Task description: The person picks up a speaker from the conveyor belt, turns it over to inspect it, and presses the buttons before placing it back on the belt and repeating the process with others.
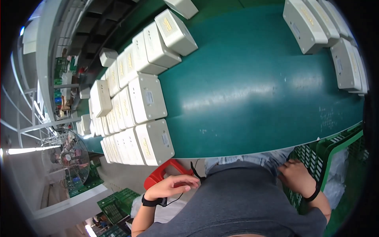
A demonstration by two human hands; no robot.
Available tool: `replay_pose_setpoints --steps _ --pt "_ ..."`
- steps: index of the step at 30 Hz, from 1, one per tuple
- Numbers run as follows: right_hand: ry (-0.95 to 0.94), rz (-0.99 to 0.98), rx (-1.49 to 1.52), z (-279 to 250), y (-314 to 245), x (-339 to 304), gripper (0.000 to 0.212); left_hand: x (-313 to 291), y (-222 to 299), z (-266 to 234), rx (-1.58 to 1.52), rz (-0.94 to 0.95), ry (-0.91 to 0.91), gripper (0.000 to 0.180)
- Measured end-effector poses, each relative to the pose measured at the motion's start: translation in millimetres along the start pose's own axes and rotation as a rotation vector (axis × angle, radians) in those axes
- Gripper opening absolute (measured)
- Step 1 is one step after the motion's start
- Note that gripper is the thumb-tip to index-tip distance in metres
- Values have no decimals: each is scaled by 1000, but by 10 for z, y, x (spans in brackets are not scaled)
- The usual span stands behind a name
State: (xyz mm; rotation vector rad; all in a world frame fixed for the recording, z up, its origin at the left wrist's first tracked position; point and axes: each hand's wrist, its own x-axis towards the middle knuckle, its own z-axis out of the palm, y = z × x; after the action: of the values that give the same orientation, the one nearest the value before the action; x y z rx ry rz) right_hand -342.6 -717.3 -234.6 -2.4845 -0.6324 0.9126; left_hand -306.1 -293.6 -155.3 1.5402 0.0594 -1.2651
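Observation:
My left hand hangs at my waist, in front of a red plastic seat or stool. Its fingers are loosely stretched and nothing shows in them. My right hand rests by my right hip against the blue jeans, beside a green crate. Its fingers are loosely bent, their tips partly hidden, and I see nothing held. Nearest my left hand on the green table stands a row of white box-shaped units with yellow markings and a small label on the end face.
Further rows of white units fill the table's left side, with one laid on top. More units stand at the far right. A green crate with clear plastic bags is at my right. A floor fan stands left.

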Motion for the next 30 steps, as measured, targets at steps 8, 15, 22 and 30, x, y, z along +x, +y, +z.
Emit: replay_pose_setpoints --steps 8,15,22,30 --pt "59 -17 -23 9 74 -56 18 145 903 184 -2 936 64 26" --pt "85 -24 -82 6 105 -43 20 919 1488 346 -62 1283 -409 21" --pt "110 21 -117 -71 120 -36 25 963 2068 446 -229 1312 -384 13" --pt "334 -43 284 -701 -137 208 28 635 2084 -351 -293 1835 -387 18"
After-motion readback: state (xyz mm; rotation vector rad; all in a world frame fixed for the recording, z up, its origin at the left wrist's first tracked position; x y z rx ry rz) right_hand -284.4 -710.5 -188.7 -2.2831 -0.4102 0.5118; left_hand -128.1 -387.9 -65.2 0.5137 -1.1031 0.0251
